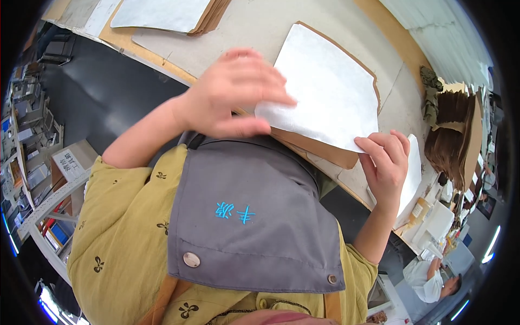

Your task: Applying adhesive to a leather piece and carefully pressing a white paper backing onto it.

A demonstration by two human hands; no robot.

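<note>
A white sheet (325,86) lies over a brown paper piece (319,147), whose edges show along the near and far sides. My right hand (385,157) pinches the sheet's near right corner between thumb and fingers. Over the sheet's left edge is my left hand (235,92), slightly smeared by motion, its fingers stretched out and the thumb apart. Nothing is held in it, and whether it touches the sheet I cannot tell.
A stack of white-topped brown paper (162,15) lies at the table's (260,27) far left. Folded brown paper bundles (452,135) stand at the right, near more white sheets (410,176) and a bottle (420,210). A person in white (428,279) is at far right.
</note>
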